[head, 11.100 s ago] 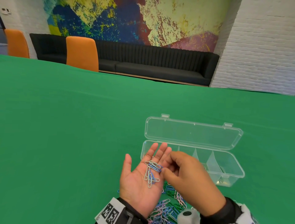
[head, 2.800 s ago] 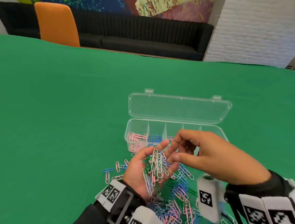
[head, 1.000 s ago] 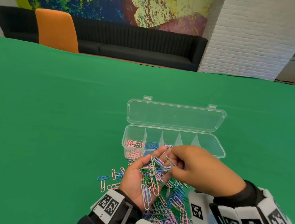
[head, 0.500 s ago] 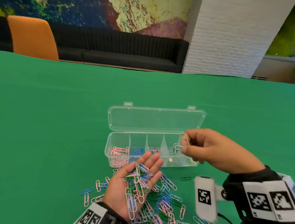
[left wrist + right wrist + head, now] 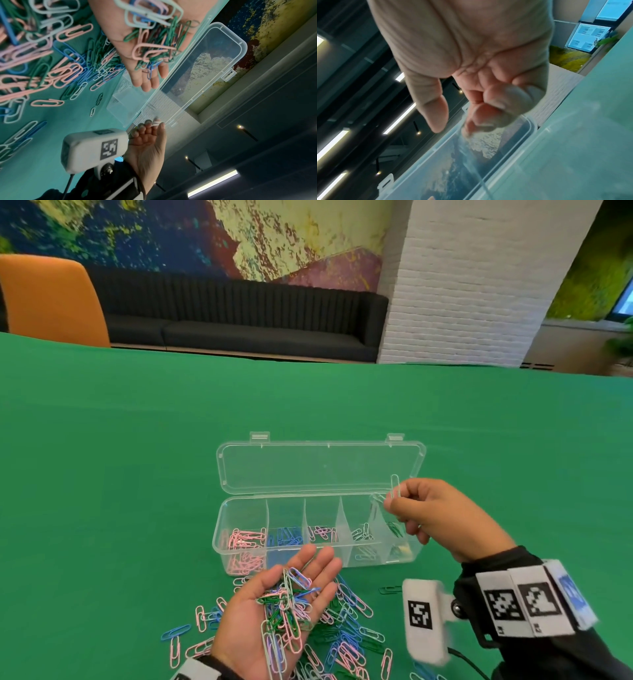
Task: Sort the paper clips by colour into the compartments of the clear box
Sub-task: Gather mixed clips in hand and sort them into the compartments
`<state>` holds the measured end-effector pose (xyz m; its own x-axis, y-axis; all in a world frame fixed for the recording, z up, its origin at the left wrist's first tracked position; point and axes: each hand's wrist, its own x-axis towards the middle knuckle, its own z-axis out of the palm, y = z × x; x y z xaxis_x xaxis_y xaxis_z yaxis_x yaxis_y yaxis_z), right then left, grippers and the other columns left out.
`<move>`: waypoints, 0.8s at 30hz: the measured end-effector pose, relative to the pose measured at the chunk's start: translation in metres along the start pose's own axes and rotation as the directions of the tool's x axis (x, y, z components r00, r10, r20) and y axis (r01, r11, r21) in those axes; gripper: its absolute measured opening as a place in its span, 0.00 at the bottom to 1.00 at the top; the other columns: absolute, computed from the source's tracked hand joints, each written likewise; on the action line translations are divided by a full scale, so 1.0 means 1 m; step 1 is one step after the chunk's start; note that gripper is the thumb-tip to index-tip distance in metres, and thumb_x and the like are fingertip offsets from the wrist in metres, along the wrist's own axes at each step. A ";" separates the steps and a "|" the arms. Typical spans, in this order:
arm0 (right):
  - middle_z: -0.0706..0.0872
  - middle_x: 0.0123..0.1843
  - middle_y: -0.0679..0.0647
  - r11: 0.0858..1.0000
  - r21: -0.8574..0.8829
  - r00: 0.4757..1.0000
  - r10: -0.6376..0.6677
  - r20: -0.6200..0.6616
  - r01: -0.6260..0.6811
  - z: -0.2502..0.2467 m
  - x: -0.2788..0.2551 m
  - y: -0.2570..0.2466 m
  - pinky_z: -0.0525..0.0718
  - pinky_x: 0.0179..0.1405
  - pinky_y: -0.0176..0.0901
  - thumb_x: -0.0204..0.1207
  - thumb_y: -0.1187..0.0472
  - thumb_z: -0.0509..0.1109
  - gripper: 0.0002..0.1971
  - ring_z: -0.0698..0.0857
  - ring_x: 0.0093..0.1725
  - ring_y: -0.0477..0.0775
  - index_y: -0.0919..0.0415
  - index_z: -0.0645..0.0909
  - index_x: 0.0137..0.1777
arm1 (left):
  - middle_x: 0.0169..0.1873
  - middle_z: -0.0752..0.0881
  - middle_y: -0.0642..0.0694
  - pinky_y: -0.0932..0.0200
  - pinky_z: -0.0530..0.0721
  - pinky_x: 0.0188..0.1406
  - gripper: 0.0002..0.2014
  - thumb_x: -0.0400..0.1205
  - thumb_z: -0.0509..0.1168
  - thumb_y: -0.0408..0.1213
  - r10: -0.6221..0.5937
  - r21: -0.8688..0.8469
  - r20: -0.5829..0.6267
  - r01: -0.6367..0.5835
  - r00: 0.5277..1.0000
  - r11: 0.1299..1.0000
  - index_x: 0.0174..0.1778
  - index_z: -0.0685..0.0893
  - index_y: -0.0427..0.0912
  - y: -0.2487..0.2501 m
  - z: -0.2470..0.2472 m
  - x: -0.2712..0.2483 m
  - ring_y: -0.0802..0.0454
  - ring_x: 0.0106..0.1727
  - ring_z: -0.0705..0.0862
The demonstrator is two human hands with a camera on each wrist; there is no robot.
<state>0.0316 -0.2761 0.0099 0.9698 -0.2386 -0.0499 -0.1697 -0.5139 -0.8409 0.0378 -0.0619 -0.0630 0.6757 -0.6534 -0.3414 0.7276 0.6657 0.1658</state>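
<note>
Paper clips being sorted into the clear box (image 5: 239, 556)

A pale green clip (image 5: 395, 486) is pinched by the right hand (image 5: 435, 517) right of centre, above the box's right end; mixed clips (image 5: 287, 607) are cradled in the flat, upturned left hand (image 5: 270, 614) at lower centre.

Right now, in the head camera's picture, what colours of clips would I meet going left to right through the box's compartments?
Pink clips → blue clips → a few pinkish-lilac clips → pale green clips → dark green clips, under the right hand pinching a pale clip.
</note>
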 end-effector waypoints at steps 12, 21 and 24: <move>0.89 0.43 0.57 0.997 0.003 0.993 -0.083 -0.083 0.083 -0.015 -0.014 -0.017 0.76 0.28 0.36 0.75 0.57 0.70 0.05 0.80 0.29 0.43 0.52 0.83 0.50 | 0.55 0.85 0.24 0.28 0.78 0.41 0.22 0.73 0.54 0.34 0.004 -0.027 -0.029 -0.004 1.000 1.000 0.56 0.81 0.23 -0.003 0.003 0.001 0.27 0.44 0.88; 0.82 0.30 0.44 0.936 -0.194 0.950 -0.265 0.164 0.295 0.025 -0.035 -0.040 0.74 0.33 0.32 0.73 0.58 0.72 0.03 0.75 0.27 0.37 0.55 0.82 0.40 | 0.57 0.84 0.27 0.22 0.74 0.46 0.23 0.75 0.54 0.38 -0.024 0.003 -0.029 0.024 0.999 1.000 0.61 0.80 0.27 -0.002 -0.003 0.001 0.28 0.53 0.85; 0.85 0.30 0.38 0.908 -0.278 0.925 -0.225 0.305 0.313 0.049 -0.038 -0.040 0.80 0.38 0.33 0.73 0.61 0.70 0.02 0.82 0.31 0.36 0.58 0.82 0.42 | 0.57 0.85 0.28 0.24 0.75 0.48 0.25 0.74 0.55 0.38 -0.005 -0.013 -0.007 0.005 1.000 1.000 0.62 0.80 0.27 -0.002 -0.003 0.001 0.31 0.50 0.88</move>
<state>0.0102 -0.2063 0.0196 0.9891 0.1461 -0.0208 0.1006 -0.7706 -0.6293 0.0362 -0.0626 -0.0664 0.6709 -0.6546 -0.3483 0.7295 0.6670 0.1515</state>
